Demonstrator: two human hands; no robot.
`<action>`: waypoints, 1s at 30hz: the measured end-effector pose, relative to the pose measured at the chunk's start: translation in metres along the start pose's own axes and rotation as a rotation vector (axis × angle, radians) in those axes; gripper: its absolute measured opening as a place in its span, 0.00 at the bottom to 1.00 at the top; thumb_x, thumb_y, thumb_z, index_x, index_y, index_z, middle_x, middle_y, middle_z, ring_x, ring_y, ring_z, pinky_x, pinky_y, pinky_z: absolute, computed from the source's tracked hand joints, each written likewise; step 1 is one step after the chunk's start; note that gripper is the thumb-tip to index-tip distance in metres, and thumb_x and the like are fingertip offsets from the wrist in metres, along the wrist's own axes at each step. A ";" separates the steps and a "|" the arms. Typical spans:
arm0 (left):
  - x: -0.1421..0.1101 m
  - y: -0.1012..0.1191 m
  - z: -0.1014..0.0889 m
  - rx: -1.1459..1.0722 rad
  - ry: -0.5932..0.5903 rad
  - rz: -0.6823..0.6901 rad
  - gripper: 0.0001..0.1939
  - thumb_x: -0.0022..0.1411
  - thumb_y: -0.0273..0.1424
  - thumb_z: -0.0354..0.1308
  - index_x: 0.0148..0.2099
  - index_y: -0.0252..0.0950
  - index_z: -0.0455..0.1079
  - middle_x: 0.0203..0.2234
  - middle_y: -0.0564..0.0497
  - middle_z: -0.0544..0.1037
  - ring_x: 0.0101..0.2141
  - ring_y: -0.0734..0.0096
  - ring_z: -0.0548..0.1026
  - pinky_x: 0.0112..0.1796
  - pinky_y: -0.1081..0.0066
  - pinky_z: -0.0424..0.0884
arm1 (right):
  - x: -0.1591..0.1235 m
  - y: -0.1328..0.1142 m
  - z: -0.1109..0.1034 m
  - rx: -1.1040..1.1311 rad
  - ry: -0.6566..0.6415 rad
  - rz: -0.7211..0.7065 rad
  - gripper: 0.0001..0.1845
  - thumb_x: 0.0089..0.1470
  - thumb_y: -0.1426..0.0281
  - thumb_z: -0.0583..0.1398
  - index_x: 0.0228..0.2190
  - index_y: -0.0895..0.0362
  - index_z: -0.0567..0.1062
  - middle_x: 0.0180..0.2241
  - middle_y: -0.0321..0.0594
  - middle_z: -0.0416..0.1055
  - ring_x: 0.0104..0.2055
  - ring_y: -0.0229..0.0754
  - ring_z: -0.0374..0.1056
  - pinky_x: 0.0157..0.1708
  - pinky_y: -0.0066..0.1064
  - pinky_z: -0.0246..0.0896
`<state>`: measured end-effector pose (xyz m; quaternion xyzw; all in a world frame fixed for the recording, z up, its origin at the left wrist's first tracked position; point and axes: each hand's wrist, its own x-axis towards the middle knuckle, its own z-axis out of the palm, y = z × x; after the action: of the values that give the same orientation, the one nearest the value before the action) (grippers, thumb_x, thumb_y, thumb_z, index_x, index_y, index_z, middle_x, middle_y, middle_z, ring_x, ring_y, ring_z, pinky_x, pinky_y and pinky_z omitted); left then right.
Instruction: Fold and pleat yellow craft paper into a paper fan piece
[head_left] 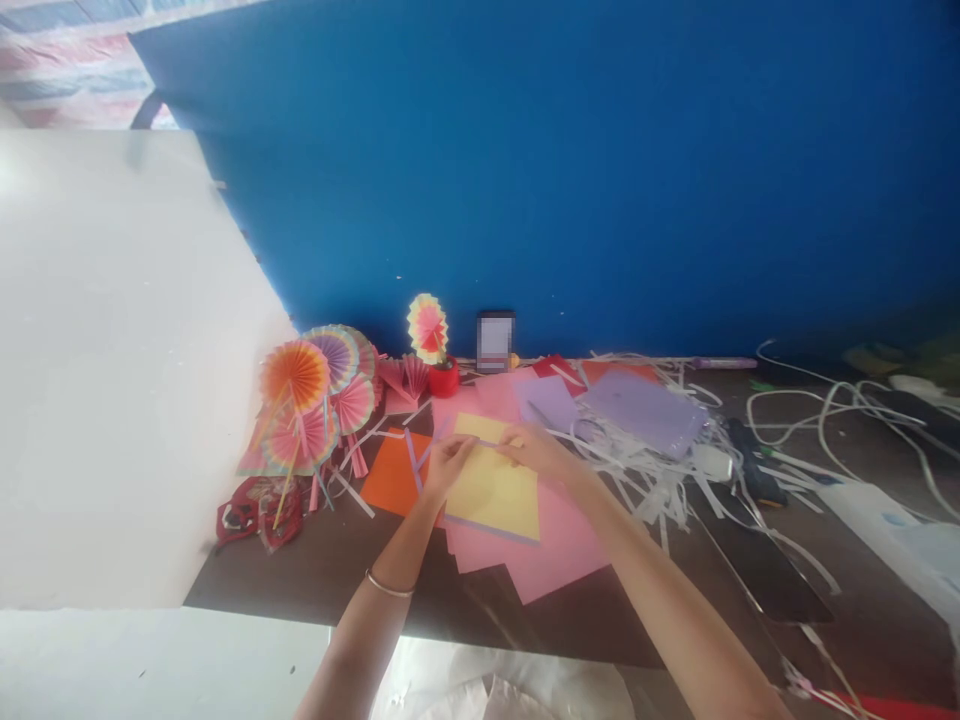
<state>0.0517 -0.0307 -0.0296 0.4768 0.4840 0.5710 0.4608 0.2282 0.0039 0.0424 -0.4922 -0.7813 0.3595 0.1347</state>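
A yellow paper sheet [495,495] lies in front of me on several pink sheets [555,560], with a purple strip along its near edge. Across its upper part runs a thin purple paper strip [488,443]. My left hand [450,463] is closed in a pinch at the strip's left end, over the sheet's left edge. My right hand [534,450] pinches it from the right, fingers bent down close to the yellow paper. The fingertips are small and partly hidden.
Folded paper fans [296,375] stand at the left, beside a red pot [443,378] with a paper flower. An orange sheet [394,475], purple sheets [645,410] and white paper scraps [660,495] lie around. A phone [772,565] and white cables [825,410] are at the right.
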 end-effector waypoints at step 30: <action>-0.001 0.001 -0.001 0.008 0.002 -0.018 0.13 0.52 0.40 0.60 0.32 0.34 0.76 0.31 0.47 0.79 0.33 0.66 0.75 0.36 0.69 0.68 | -0.024 -0.003 -0.023 0.039 -0.013 0.165 0.06 0.47 0.72 0.58 0.27 0.57 0.76 0.29 0.43 0.75 0.28 0.41 0.70 0.27 0.28 0.62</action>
<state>0.0503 -0.0317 -0.0287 0.4738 0.4912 0.5651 0.4637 0.2506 -0.0081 0.0641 -0.5500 -0.7318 0.3875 0.1089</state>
